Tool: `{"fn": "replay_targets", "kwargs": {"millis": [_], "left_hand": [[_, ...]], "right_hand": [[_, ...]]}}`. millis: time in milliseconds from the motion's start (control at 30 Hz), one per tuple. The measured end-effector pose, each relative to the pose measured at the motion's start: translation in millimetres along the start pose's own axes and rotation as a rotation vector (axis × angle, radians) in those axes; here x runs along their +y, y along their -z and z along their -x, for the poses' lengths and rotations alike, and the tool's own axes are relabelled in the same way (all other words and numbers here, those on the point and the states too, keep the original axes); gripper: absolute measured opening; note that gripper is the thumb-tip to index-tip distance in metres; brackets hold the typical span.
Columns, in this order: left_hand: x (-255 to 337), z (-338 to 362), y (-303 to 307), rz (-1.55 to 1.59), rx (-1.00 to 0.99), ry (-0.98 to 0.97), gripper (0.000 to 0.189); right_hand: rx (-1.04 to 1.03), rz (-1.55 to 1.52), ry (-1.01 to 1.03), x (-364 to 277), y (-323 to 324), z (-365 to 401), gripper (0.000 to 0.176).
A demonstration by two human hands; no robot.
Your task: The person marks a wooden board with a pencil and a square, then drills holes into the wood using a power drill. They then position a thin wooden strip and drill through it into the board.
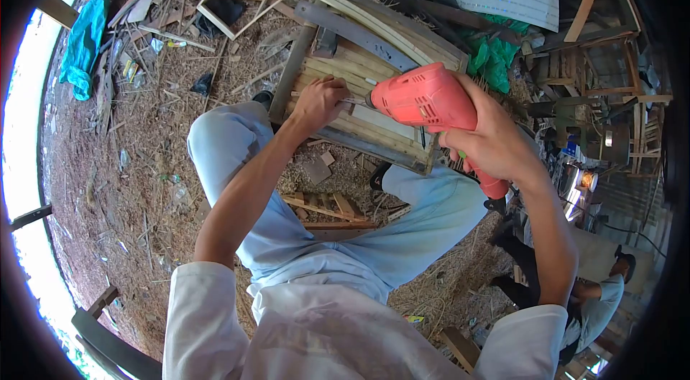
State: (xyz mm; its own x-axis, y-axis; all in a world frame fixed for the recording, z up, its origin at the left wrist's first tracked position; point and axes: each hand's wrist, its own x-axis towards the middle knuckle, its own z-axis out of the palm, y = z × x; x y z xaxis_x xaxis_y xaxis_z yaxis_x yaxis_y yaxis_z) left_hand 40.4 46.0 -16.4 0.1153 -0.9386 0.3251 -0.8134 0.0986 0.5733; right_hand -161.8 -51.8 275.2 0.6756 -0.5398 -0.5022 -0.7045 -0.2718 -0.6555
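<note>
My right hand (492, 132) is wrapped round the handle of a red power drill (424, 96). The drill lies sideways, its chuck pointing left toward my left hand (321, 101). The fingers of my left hand are closed just in front of the chuck. A thin, light strip seems to run between them and the drill, too small to name. Both hands are above a low wooden bench (345, 78) with a slatted top. A pale flat piece (381, 125) lies on it below the drill.
A long grey board (359, 33) crosses the bench's far side. Behind are a light wooden frame (223, 17) and a white perforated panel (503, 0). Wood shavings and scraps cover the ground (144, 164). Another person (600, 301) is at the lower right.
</note>
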Motion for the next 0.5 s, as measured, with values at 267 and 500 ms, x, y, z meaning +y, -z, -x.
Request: {"fn": "replay_targets", "kwargs": {"millis": [267, 500], "left_hand": [[10, -2, 12, 0.059, -0.101, 0.097, 0.015], [6, 1, 7, 0.058, -0.114, 0.073, 0.018]], "right_hand": [[0.005, -0.008, 0.003, -1, 0, -2, 0.063], [-0.020, 0.030, -0.005, 1, -1, -1, 0.062]]}}
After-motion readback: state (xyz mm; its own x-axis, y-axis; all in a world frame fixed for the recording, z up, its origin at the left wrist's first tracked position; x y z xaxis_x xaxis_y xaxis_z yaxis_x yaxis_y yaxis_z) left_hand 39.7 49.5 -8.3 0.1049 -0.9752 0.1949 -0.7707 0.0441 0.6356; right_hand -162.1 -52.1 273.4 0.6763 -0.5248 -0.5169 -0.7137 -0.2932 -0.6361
